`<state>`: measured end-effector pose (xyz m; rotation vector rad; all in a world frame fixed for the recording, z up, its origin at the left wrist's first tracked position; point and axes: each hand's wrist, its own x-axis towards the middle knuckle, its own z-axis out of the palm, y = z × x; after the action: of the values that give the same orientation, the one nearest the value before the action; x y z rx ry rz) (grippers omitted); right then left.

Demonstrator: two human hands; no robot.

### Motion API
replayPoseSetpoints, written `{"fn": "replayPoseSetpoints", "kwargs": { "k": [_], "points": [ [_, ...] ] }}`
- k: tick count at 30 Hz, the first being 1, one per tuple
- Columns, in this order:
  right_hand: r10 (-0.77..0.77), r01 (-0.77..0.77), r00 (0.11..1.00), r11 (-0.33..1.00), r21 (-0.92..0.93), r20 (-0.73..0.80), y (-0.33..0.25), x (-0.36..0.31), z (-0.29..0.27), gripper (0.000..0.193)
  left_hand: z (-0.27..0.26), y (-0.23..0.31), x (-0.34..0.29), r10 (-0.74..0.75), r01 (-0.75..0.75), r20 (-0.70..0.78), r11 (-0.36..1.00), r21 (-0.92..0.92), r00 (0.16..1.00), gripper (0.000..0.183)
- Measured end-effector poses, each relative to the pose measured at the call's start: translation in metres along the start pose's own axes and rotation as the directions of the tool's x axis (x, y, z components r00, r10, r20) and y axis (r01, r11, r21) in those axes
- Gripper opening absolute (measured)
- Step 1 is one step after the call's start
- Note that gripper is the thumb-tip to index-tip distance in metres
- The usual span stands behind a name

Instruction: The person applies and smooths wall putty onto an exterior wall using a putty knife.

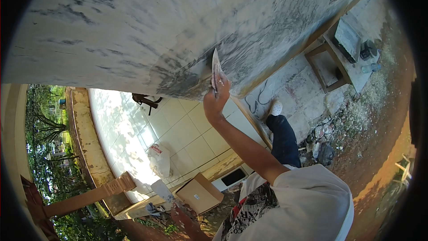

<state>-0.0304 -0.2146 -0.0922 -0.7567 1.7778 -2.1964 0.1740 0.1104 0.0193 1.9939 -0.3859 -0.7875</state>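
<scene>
My right hand (217,99) is raised at the end of an outstretched arm, its fingers closed round a putty knife (216,64). The knife's pale, smeared blade lies against or very close to the wall (133,31), which is patchy grey and white with dark streaks. Whitish smears mark the fingers. Low in the picture, my left hand (183,216) is closed at the base of a flat, pale grey scraper blade (162,190). Its grip on the handle is partly hidden, and putty-like smears cover the hand.
A cardboard box (199,193) stands by the tiled porch edge, near a white plastic bag (159,159). At right, a wooden table (352,69) carries a tray-like box (347,39) and a bottle (371,68). A cable (258,102) and rubble (323,134) lie on the ground.
</scene>
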Motion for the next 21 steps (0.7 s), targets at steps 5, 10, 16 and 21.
{"fn": "replayPoseSetpoints", "kwargs": {
  "k": [5,10,16,21],
  "points": [
    [-0.003,0.003,0.982,1.0,0.001,0.191,-0.019,-0.095,0.051,0.045,0.006,0.001,0.013,0.101,-0.109,0.13,0.992,0.055,0.986,0.038],
    [-0.093,0.04,0.9,0.99,0.134,0.425,-0.008,-0.124,-0.003,0.045,0.011,0.012,-0.005,0.079,-0.079,0.037,0.997,0.01,0.996,0.038],
    [0.097,-0.091,0.995,0.983,0.158,-0.031,0.092,0.05,-0.077,0.044,-0.068,-0.072,0.063,0.103,-0.104,0.03,0.993,0.054,0.994,0.032],
    [0.05,-0.01,0.941,0.993,0.121,-0.335,0.119,0.226,-0.08,0.051,-0.091,-0.108,0.101,0.234,-0.231,-0.016,0.967,0.105,0.972,0.038]
  ]
}}
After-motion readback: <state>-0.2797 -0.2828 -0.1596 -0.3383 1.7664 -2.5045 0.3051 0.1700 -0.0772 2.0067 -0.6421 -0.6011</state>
